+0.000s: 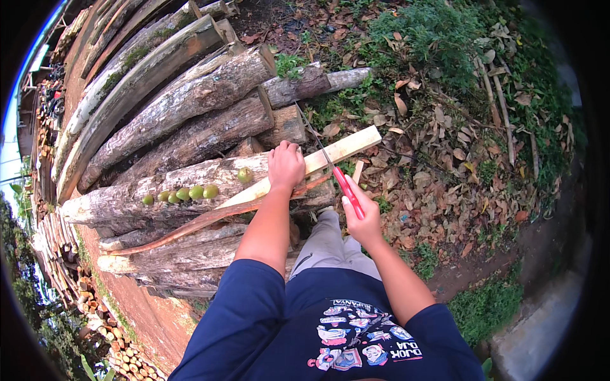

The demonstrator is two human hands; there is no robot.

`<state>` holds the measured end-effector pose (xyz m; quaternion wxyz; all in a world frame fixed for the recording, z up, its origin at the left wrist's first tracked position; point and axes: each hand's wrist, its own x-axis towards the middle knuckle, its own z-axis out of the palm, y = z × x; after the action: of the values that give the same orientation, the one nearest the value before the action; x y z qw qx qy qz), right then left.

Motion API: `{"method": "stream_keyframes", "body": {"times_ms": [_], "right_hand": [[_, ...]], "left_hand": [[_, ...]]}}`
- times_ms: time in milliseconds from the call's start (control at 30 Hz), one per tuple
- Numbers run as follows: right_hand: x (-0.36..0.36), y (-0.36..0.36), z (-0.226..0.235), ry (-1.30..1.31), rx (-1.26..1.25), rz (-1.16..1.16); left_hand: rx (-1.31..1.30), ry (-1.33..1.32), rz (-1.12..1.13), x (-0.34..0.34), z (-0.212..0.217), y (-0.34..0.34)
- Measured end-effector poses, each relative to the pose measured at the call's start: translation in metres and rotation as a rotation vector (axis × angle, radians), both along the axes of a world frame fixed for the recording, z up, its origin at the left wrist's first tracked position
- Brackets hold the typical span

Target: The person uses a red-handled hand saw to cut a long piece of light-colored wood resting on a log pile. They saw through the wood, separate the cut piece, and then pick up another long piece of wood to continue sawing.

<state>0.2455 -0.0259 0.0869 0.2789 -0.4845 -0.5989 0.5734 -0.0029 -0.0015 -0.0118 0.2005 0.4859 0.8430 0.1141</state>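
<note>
A pale sawn wooden plank (349, 144) lies slantwise over the logs, its far right end sticking out past them. My left hand (286, 166) is closed over the plank and presses it down on a log. In my right hand (362, 216) is the red handle of a narrow-bladed saw (321, 145). The blade points away from me to the upper left and crosses the plank just right of my left hand. Whether it has cut into the wood I cannot tell. A rough strip of bark-edged wood (210, 218) lies along the plank's near side.
Several green fruits (197, 192) sit in a row on the log (121, 202), with a single green fruit (245, 175) nearer my left hand. Stacked logs (190, 95) fill the left. Dry leaves (438, 168) and green plants (432, 38) cover the ground at right.
</note>
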Motion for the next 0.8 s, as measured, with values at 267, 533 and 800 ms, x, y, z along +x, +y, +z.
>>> {"method": "stream_keyframes", "body": {"times_ms": [267, 533, 800], "right_hand": [[0.095, -0.065, 0.117, -0.219, 0.054, 0.038], [0.023, -0.029, 0.097, -0.238, -0.018, 0.035], [-0.036, 0.038, 0.029, -0.149, 0.031, 0.033]], "left_hand": [[0.042, -0.029, 0.021, 0.006, 0.003, -0.001], [0.019, -0.014, 0.018, 0.006, 0.004, 0.000], [-0.012, 0.014, 0.004, 0.007, 0.012, 0.003]]}}
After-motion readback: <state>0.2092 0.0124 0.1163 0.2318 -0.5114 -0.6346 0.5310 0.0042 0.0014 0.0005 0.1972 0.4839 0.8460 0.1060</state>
